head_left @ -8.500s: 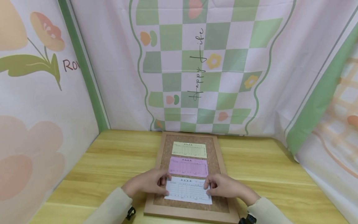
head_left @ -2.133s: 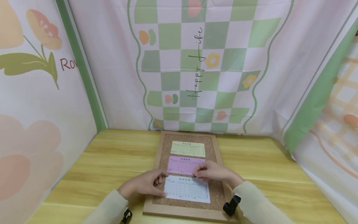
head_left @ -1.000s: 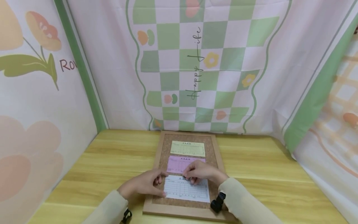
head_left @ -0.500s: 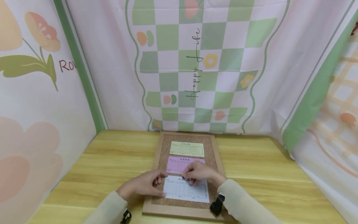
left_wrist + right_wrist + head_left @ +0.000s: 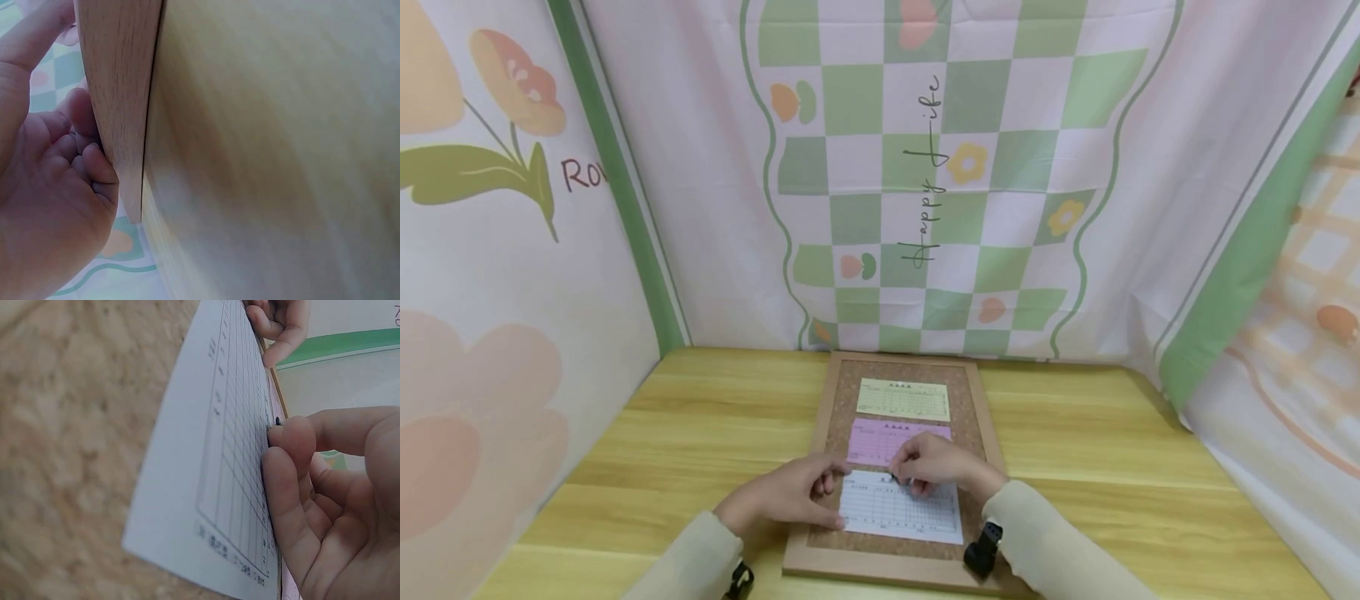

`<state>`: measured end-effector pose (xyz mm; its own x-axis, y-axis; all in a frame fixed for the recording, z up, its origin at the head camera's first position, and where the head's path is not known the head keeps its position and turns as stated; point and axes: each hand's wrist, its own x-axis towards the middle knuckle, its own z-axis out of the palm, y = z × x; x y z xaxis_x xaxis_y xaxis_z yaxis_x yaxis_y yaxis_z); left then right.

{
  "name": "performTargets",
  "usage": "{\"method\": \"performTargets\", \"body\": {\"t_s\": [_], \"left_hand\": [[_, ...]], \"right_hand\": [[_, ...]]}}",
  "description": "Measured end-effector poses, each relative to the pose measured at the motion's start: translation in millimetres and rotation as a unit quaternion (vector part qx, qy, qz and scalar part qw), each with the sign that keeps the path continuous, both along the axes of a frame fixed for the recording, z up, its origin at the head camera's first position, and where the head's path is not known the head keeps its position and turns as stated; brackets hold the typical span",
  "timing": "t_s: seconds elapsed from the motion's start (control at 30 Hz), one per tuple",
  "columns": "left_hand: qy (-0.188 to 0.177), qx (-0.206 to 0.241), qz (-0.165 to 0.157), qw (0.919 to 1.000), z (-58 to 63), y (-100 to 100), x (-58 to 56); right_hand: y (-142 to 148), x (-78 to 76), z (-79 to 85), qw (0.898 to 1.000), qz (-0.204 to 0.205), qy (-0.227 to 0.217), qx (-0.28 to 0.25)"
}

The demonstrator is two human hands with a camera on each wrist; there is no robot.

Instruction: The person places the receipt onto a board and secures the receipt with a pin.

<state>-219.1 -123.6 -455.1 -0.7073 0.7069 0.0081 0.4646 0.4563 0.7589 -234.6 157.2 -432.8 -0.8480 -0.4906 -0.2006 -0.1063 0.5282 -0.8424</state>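
A white printed form (image 5: 898, 517) lies on the lower part of a wood-framed cork board (image 5: 910, 567). My left hand (image 5: 782, 492) rests at the form's left side, thumb and index finger spread onto its edge. In the left wrist view, the other fingers of the left hand (image 5: 56, 175) curl beside the frame. My right hand (image 5: 936, 462) pinches a small black push pin (image 5: 893, 477) at the middle of the form's top edge. The right wrist view shows the pin (image 5: 279, 421) mostly hidden by the fingertips. The right hand covers part of a pink form (image 5: 868, 442).
A yellow form (image 5: 902, 402) lies above the pink one on the board. The board sits on a wood-grain table (image 5: 700, 417), its far end close to a checkered curtain (image 5: 925, 208). Black straps (image 5: 983, 550) circle both wrists.
My right hand has left the white form's right edge and moved to the middle of its top edge with the push pin. Left hand stays in place. Over the last second, almost nothing moves.
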Motion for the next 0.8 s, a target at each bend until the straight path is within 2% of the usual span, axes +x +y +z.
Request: {"method": "performTargets", "body": {"t_s": [0.53,0.8], "left_hand": [[-0.002,-0.001,-0.002,1.0000,-1.6,-0.1,-0.9],[-0.003,0.003,-0.001,1.0000,0.1,-0.1,1.2]], "right_hand": [[-4.2,-1.3,-3.8,1.000,-0.005,0.016,0.026],[-7.4,1.1,0.1,0.999,-0.003,0.027,0.034]]}}
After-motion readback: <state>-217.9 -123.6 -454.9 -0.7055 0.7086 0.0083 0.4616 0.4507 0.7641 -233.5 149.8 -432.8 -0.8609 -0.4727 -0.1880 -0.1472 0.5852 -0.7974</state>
